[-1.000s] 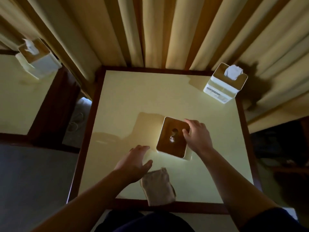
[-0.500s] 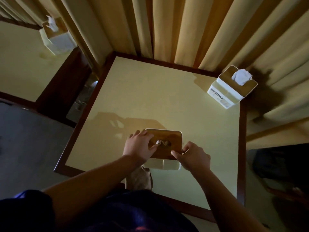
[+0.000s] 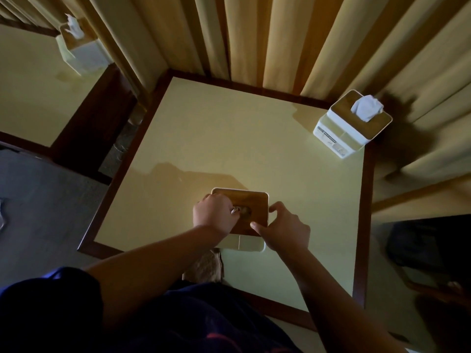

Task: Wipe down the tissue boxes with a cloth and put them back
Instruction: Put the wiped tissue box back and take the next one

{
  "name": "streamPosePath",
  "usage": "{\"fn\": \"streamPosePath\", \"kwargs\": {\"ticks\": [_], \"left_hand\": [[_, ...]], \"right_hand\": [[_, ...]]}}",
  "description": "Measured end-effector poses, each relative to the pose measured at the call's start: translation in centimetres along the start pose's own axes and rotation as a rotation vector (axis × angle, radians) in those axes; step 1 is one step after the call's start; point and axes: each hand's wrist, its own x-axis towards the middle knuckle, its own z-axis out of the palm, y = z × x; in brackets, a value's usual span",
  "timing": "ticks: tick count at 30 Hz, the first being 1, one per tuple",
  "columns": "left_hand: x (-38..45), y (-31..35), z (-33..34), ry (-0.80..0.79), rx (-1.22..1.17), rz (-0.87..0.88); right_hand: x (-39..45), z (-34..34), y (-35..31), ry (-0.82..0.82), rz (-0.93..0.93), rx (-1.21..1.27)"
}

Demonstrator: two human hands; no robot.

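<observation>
Curtain in long cream and tan folds across the whole far side, hanging down to the table's back edge. Below it, square table with a pale yellow top and dark wooden border, taking up the middle of the view. Second table of the same make off to the left, separated by a dark gap and a strip of grey floor. Dark blue garment along the bottom edge, two bare forearms reaching out from it.

Near tissue box on the near half of the table, white-sided with a brown wooden lid, seen from above; small opening in the lid's middle. Far tissue box upright at the right rear corner, well apart from the near one, white tissue standing out of its top. Third tissue box on the left-hand table, close to the curtain, also with tissue sticking up.

Right hand at the near box's right front corner, thumb and forefinger spread and curled round the lid's edge. Left hand on the lid's left part, fingers curled at the opening, pinching a small pale bit there; what that bit is, impossible to tell. Cloth, beige and crumpled, on the table just in front of the near box, partly hidden under the left forearm, held by neither hand.
</observation>
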Motion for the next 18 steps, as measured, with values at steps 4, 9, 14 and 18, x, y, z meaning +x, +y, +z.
{"fn": "streamPosePath", "kwargs": {"ticks": [4, 9, 14, 18], "left_hand": [[0.0, -0.4, 0.0, -0.026, -0.093, 0.042], [0.2, -1.7, -0.6, -0.004, -0.169, 0.187], [0.3, -3.6, -1.5, -0.033, -0.259, 0.321], [0.5, -4.5, -1.9, -0.076, -0.397, 0.257]], "right_hand": [[0.0, 0.5, 0.4, 0.021, -0.017, 0.006], [-0.1, 0.6, 0.2, 0.174, -0.229, -0.005], [1.0, 0.8, -0.9, 0.157, -0.435, -0.002], [2.1, 0.8, -1.5, 0.151, -0.508, -0.027]]}}
